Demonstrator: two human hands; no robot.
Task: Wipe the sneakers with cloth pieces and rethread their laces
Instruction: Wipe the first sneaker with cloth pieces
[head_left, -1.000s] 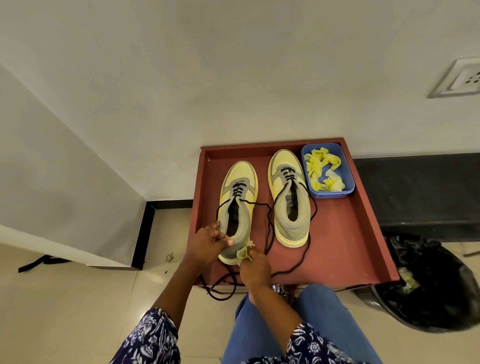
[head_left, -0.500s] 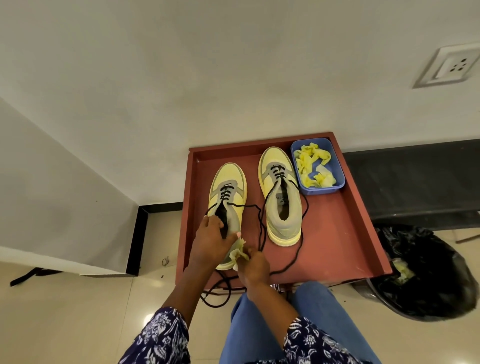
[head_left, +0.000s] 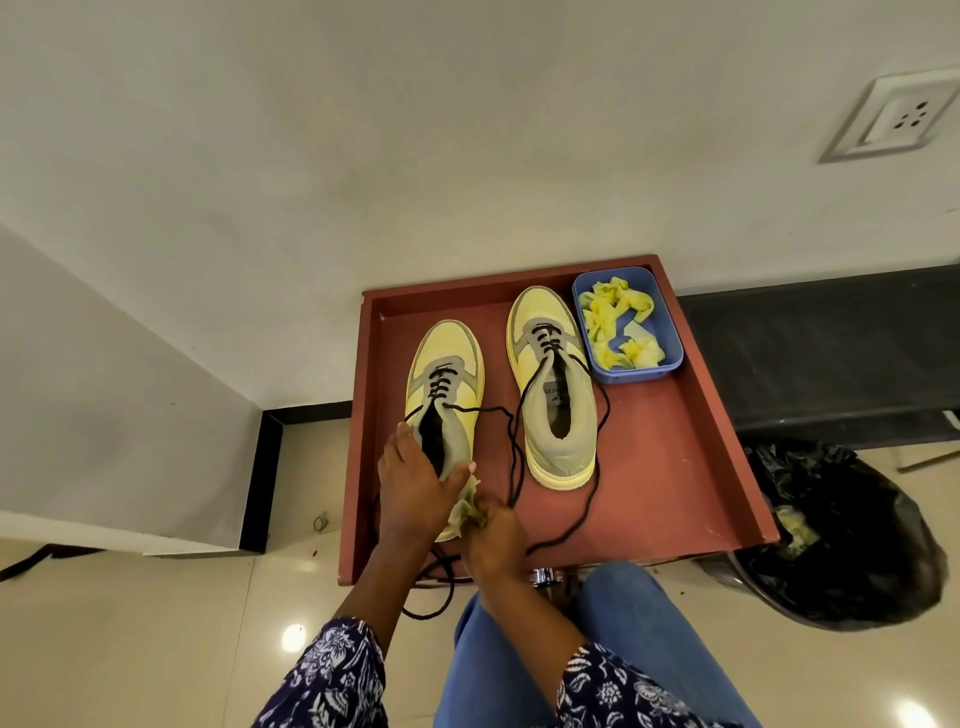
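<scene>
Red-brown and rimmed, the wooden tray-topped table (head_left: 675, 467) carries everything, with a black-bagged waste bin (head_left: 852, 545) on the floor to its right. On it stand two pale yellow and grey sneakers. The right sneaker (head_left: 558, 395) sits untouched toward the far side, its black lace (head_left: 582, 519) threaded only through the far eyelets, loose ends trailing near. The left sneaker (head_left: 444, 384) is in the same half-laced state. A blue plastic tub (head_left: 670, 332) at the far right corner holds crumpled yellow cloth pieces (head_left: 613, 327).

The left hand (head_left: 410, 488) grips the left sneaker's heel, fingers curled over the collar. The right hand (head_left: 493, 535) pinches a crumpled yellow cloth (head_left: 467, 506) against that heel.

Judging by this, wiping of the first sneaker is under way; the second sneaker's wiping and both rethreadings look still to come.
</scene>
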